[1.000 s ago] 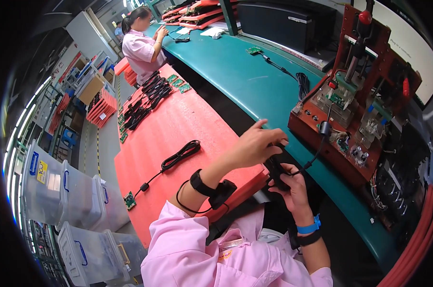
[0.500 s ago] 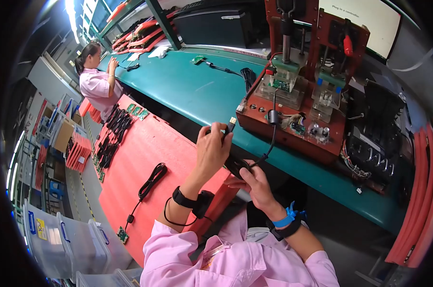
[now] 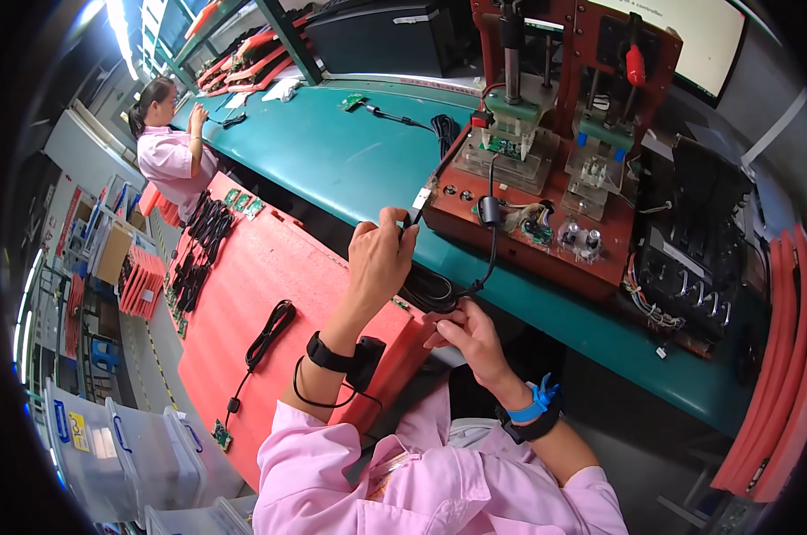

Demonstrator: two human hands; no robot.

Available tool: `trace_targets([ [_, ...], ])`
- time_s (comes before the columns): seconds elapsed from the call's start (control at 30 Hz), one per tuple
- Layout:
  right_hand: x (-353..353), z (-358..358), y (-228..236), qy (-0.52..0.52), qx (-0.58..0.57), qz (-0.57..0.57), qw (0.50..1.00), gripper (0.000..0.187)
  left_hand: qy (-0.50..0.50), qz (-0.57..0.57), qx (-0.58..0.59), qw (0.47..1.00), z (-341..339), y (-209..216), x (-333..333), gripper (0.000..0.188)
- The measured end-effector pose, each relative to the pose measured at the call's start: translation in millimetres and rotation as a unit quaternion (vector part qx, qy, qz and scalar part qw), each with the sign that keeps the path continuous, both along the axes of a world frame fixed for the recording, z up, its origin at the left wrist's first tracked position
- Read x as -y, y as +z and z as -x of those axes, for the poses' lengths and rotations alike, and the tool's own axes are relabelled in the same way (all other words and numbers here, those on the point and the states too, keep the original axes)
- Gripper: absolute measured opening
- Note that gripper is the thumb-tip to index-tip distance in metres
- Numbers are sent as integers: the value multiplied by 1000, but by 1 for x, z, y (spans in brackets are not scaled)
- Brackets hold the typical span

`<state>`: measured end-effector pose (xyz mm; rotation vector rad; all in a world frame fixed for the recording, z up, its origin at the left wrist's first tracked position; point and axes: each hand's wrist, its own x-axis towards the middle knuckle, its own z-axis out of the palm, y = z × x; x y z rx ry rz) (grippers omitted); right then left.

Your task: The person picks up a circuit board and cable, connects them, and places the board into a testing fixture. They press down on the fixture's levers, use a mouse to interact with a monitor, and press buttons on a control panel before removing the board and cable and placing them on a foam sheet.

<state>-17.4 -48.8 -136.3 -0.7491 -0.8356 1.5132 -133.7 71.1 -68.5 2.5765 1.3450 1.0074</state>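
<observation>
Since half a second ago, the left hand (image 3: pixel 381 259) and the silver plug (image 3: pixel 423 198) in it are edging up to the front corner of the red machine (image 3: pixel 555 272); whether they are touching it is hard to tell. Biggest of all, a green bench (image 3: pixel 310 152) is stretching from upper left to lower right. Beside it, a stack of coral foam sheets (image 3: pixel 323 267) is lying at the person's left. On the bench, the red machine is standing at the right. At the far left end, a co-worker (image 3: pixel 164 152) in a pink shirt is raising both hands. Heaped black cables (image 3: pixel 198 254) are covering the foam's far edge, and one bundled cable (image 3: pixel 271 334) is lying nearer. The left hand is pinching the plug's cable end, thumb against fingers. The right hand (image 3: pixel 475 343) is curling beneath a black coil (image 3: pixel 428 291), its grip unclear. From this coil, between the hands, a cable is running up to a green board (image 3: pixel 503 145) inside the machine.
</observation>
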Motion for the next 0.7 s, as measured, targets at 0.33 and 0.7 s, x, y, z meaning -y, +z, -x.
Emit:
trace_targets([
  [0.33, -4, -8, 13, 62, -52, 21, 996, 37, -94, 163, 132, 973, 8, -9, 6, 16],
  [0.7, -4, 17, 21, 69, -51, -11, 996, 47, -126, 250, 269, 921, 21, -4, 12, 20],
])
